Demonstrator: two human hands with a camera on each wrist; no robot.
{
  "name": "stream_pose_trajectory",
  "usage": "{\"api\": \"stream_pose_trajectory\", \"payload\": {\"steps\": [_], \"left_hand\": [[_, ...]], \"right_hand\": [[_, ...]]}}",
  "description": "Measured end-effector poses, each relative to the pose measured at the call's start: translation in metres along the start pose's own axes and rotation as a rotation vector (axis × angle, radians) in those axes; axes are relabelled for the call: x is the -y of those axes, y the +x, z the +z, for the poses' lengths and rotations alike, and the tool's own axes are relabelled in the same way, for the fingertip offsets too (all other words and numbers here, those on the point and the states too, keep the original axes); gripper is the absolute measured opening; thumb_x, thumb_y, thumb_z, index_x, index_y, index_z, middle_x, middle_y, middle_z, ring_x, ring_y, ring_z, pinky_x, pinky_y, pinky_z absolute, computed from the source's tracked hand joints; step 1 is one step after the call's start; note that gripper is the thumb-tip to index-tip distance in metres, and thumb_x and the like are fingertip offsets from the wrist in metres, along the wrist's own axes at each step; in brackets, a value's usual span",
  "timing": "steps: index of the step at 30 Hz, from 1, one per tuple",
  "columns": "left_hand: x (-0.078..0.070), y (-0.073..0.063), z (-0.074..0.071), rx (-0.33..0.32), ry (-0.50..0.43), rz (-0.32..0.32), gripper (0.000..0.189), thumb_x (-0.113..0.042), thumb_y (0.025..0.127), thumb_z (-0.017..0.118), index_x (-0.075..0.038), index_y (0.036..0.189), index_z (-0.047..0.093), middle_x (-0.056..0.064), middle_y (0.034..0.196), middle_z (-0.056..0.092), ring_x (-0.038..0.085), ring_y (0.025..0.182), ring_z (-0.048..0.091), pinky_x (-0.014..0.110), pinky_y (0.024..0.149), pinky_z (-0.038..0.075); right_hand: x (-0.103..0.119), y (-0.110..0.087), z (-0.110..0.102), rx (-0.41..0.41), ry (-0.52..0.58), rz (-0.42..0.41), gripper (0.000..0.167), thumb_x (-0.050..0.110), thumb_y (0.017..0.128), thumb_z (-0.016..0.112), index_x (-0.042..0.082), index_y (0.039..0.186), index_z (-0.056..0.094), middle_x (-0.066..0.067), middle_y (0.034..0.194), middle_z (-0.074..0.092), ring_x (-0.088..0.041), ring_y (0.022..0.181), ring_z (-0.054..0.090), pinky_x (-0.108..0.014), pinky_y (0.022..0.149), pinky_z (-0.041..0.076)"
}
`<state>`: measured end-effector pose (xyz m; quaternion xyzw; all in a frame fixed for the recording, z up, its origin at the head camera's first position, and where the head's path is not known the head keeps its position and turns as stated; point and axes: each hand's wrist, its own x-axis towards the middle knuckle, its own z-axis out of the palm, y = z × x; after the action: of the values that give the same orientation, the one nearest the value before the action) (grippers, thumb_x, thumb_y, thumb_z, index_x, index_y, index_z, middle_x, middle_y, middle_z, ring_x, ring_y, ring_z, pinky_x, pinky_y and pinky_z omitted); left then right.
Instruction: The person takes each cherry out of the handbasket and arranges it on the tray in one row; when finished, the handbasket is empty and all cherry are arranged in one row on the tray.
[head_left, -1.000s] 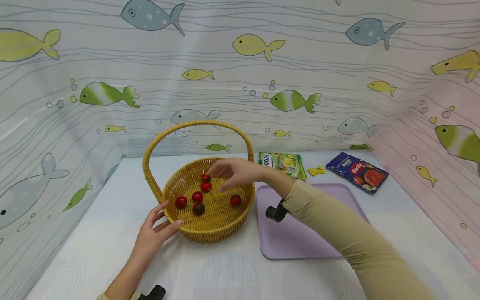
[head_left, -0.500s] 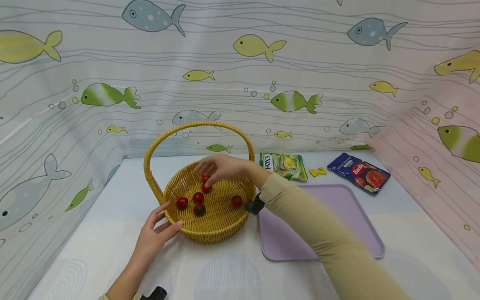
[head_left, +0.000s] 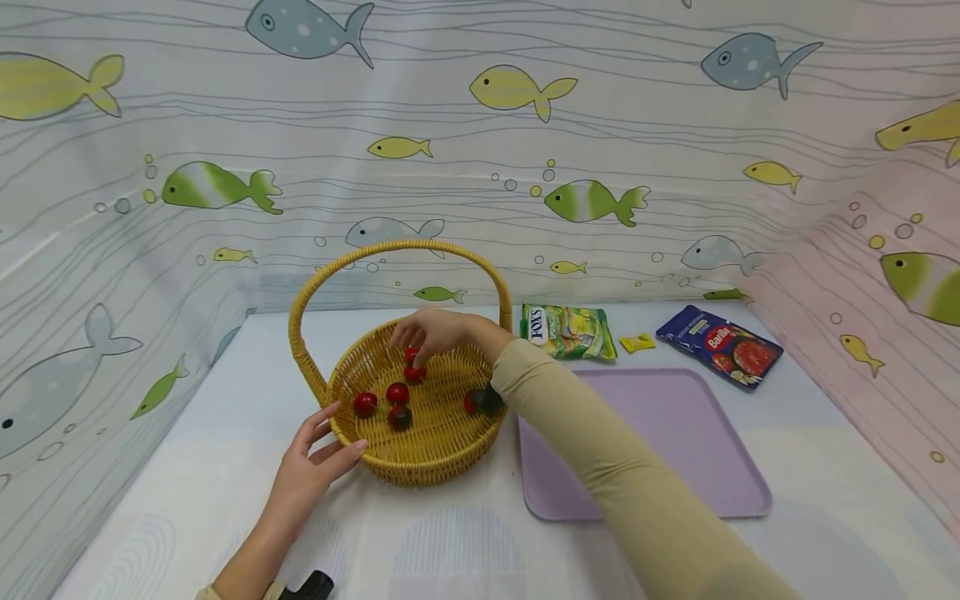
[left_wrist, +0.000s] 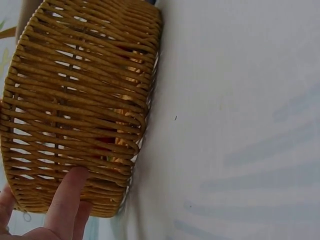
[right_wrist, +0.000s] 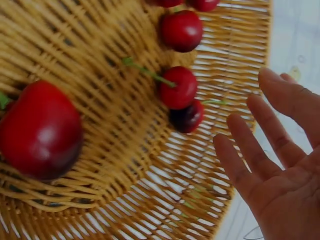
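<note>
A yellow wicker basket with a tall arched handle holds several dark red cherries. My left hand holds the basket's left front rim, with fingertips against the woven outer wall in the left wrist view. My right hand is over the back of the basket, fingers pointing down beside two cherries. In the right wrist view the right hand's fingers are spread and loosely bent, apart from the stemmed cherry. Another cherry looms large near that camera.
A lilac tray lies right of the basket, partly under my right sleeve. Behind it are a green Fox's candy bag, a small yellow packet and a blue Barilla pouch. A fish-patterned curtain stands behind the table.
My right hand has moved left and farther back inside the basket, down over the rear cherries. My left hand stays at the rim.
</note>
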<state>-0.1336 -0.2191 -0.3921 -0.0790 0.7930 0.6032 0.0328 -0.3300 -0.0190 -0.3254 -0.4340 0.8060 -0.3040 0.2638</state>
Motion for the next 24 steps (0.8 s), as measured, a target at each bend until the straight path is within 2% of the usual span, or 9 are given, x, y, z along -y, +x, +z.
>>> {"api": "stream_pose_trajectory", "payload": {"steps": [6, 9, 16, 24], "left_hand": [[0.0, 0.001, 0.0, -0.002, -0.001, -0.003, 0.074, -0.028, 0.087, 0.067, -0.02, 0.146, 0.024, 0.019, 0.145, 0.022, 0.034, 0.126, 0.04, 0.038, 0.089, 0.047], [0.0, 0.001, 0.0, 0.003, -0.004, -0.002, 0.074, -0.027, 0.087, 0.067, -0.02, 0.147, 0.023, 0.02, 0.144, 0.021, 0.035, 0.126, 0.039, 0.038, 0.089, 0.048], [-0.001, 0.0, 0.0, 0.0, -0.002, 0.0, 0.074, -0.027, 0.087, 0.067, -0.019, 0.147, 0.023, 0.02, 0.144, 0.022, 0.035, 0.126, 0.039, 0.037, 0.088, 0.048], [-0.001, 0.0, 0.001, 0.002, -0.01, 0.009, 0.075, -0.026, 0.086, 0.068, -0.018, 0.146, 0.024, 0.019, 0.144, 0.023, 0.035, 0.126, 0.039, 0.037, 0.088, 0.048]], "right_hand": [[-0.009, 0.005, 0.006, 0.058, -0.09, 0.075, 0.045, -0.006, 0.082, 0.066, 0.003, 0.125, 0.056, -0.009, 0.127, 0.053, -0.025, 0.119, 0.047, -0.025, 0.089, 0.044], [-0.01, 0.006, 0.008, 0.085, -0.121, 0.101, 0.047, -0.009, 0.083, 0.064, 0.003, 0.127, 0.055, -0.008, 0.129, 0.052, -0.026, 0.122, 0.045, -0.026, 0.09, 0.044], [-0.014, 0.011, 0.013, 0.167, -0.225, 0.122, 0.048, -0.007, 0.084, 0.063, 0.007, 0.128, 0.056, -0.006, 0.13, 0.052, -0.021, 0.118, 0.048, -0.023, 0.086, 0.045], [-0.015, 0.012, 0.014, 0.212, -0.24, 0.131, 0.043, -0.005, 0.081, 0.069, 0.011, 0.12, 0.063, -0.004, 0.122, 0.056, -0.017, 0.115, 0.048, -0.022, 0.083, 0.046]]}}
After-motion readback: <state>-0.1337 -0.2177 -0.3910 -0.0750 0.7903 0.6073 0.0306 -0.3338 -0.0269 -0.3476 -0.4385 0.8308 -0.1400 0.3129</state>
